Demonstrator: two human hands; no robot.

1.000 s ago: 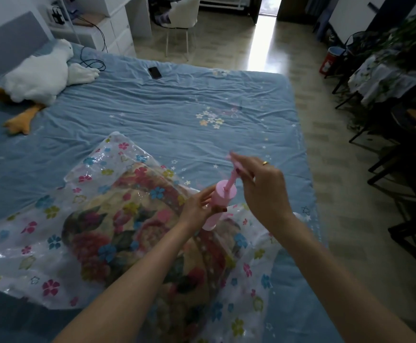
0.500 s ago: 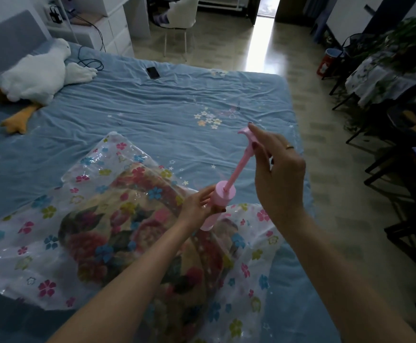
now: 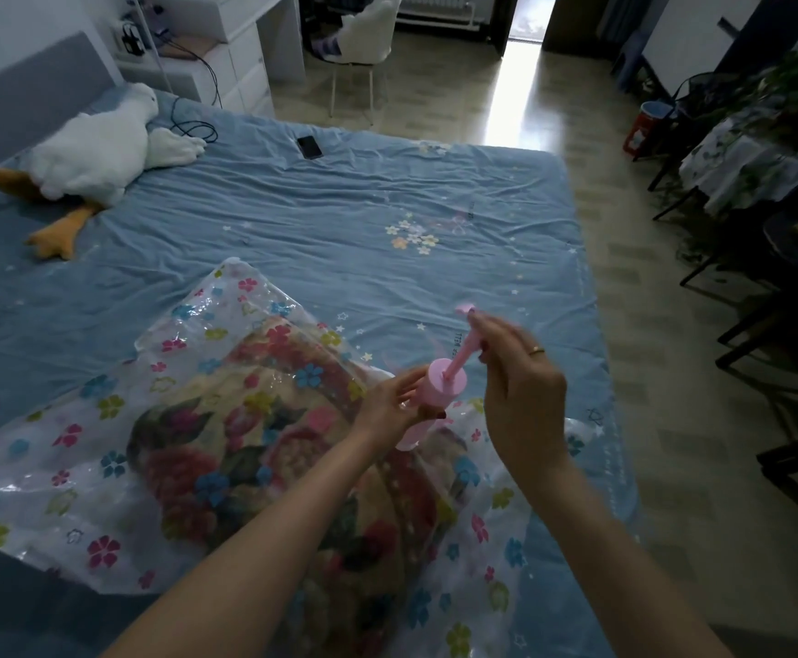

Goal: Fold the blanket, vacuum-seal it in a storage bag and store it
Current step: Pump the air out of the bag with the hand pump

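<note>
Left hand (image 3: 390, 403) is gripping pink pump (image 3: 428, 401) barrel, fingers curled round it, on storage bag (image 3: 102, 472) over blanket (image 3: 264, 448); right hand (image 3: 520, 401) is pinching plunger handle (image 3: 466, 312).

Bare sheet (image 3: 340, 220) beyond bag (image 3: 79, 467); goose (image 3: 98, 149) far-left.

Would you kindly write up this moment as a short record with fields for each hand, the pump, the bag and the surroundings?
left hand: left hand grips the pink plastic hand pump by its barrel
right hand: right hand holds the pump's plunger handle, partly drawn out
bag: clear flower-printed storage bag lies on the blue bed sheet
contents: folded floral blanket inside
pump position: base on the bag
nearby: white plush goose, black phone
</note>
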